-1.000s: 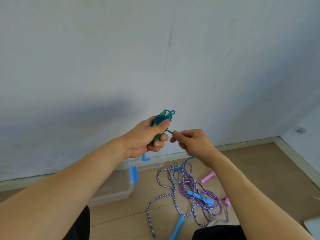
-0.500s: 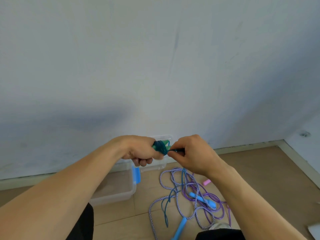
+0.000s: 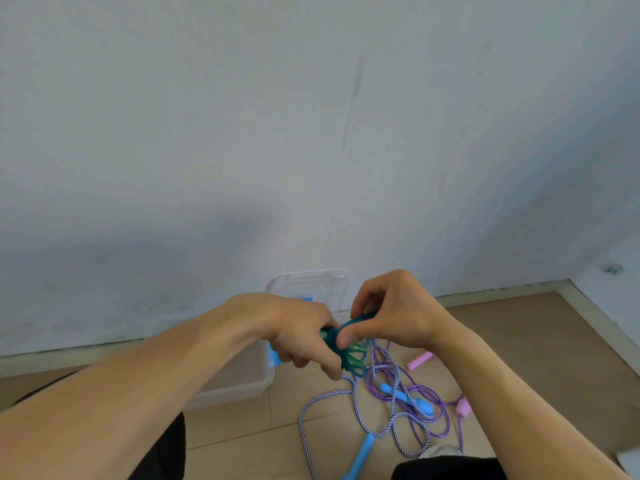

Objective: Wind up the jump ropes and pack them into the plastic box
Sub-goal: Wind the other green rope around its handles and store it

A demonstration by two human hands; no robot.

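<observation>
Wood floor; left hand, right hand grips closed around teal rope bundle.

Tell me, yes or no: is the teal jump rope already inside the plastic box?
No: both the left hand and right hand hold the teal jump rope in the air beside the plastic box.

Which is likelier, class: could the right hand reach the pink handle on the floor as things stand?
Probably yes, once freed. The right hand pinches the teal rope bundle that the left hand grips. The pink handle lies uncovered on the floor just below that wrist, with nothing between them.
</observation>
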